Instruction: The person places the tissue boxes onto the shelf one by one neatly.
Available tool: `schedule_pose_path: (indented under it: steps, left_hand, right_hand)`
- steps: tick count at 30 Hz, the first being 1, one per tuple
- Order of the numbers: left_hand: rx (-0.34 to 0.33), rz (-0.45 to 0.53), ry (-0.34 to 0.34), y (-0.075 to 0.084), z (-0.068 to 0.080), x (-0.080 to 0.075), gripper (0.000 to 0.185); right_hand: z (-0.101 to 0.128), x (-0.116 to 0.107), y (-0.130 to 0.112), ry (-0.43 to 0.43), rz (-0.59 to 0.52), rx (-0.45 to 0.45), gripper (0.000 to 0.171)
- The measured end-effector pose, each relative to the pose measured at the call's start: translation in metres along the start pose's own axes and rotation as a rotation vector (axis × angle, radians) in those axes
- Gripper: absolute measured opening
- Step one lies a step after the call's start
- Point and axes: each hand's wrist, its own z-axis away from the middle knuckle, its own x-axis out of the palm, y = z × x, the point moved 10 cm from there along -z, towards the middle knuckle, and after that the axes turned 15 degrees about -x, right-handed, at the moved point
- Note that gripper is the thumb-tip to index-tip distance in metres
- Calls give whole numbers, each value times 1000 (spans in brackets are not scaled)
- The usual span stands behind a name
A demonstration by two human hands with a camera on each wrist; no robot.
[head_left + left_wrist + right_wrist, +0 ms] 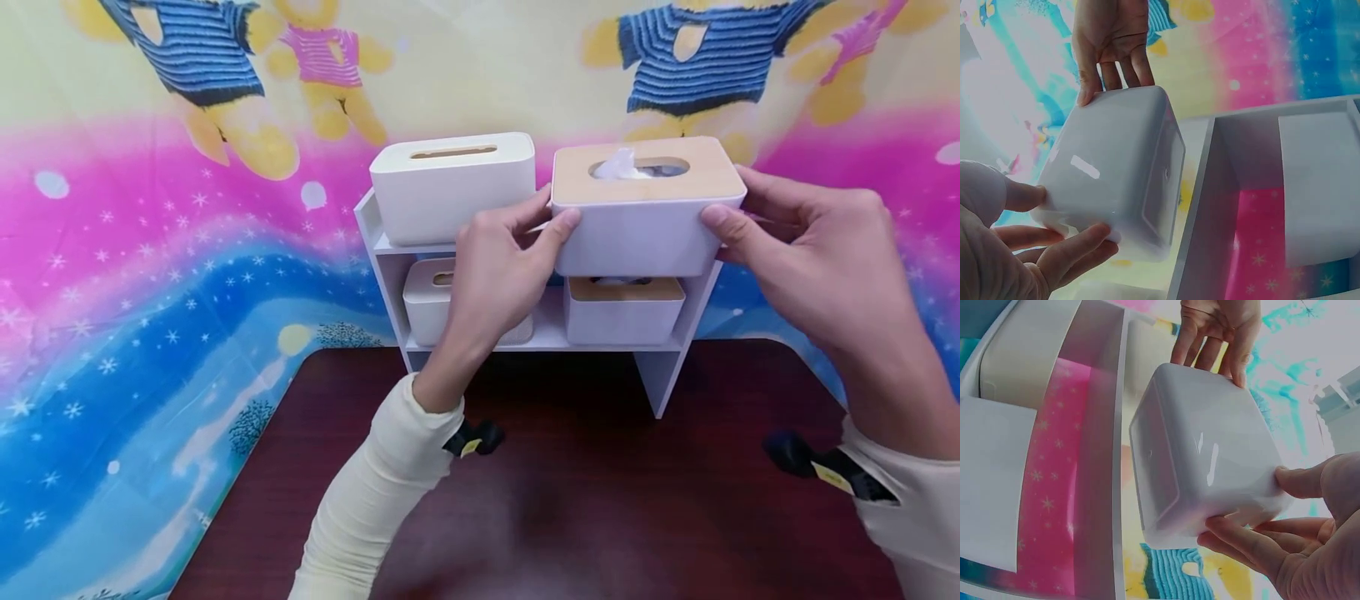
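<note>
So there's a white tissue box with a wooden lid (pixel 647 218), tissue poking out of the slot, held up in the air right in front of the top right spot of a small white shelf unit (pixel 375 250). Both hands are on it: the left hand (pixel 501 268) grips the left end, thumb on the front and fingers wrapped round the side, and the right hand (pixel 817 250) grips the right end the same way. The wrist views show the box's smooth underside with fingers curled under it at each end, nothing beneath it.

Counting boxes, I get four total: the held one, an all-white box (pixel 452 185) sitting on the shelf's top tier at the left, another white one (pixel 431 300) on the lower tier left (partly behind the left hand), and a second wooden-lid box (pixel 624 308) on the lower tier right.

The shelf stands at the back of a dark reddish tabletop (pixel 600 500), with a colourful cartoon bear cloth (pixel 150 250) hanging behind.
</note>
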Motion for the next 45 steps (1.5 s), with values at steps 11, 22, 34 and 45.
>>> schedule_pose_path:
  steps: [11, 22, 34, 45]
  left_hand:
    - [-68, -6, -5, 8, -39, 15, 45]
    - [-16, -81, 63, 9, -62, 29, 19]
    - [7, -169, 104, 12, -67, 40, 40]
    - [26, -234, 19, 13, -43, 40, 37]
  right_hand:
    - [-37, 0, 15, -12, -56, 34, 56]
    - [-58, 12, 42, -55, -169, 97, 59]
    - [-63, 21, 60, -96, -124, 178, 64]
    - [-40, 16, 50, -150, -60, 131, 79]
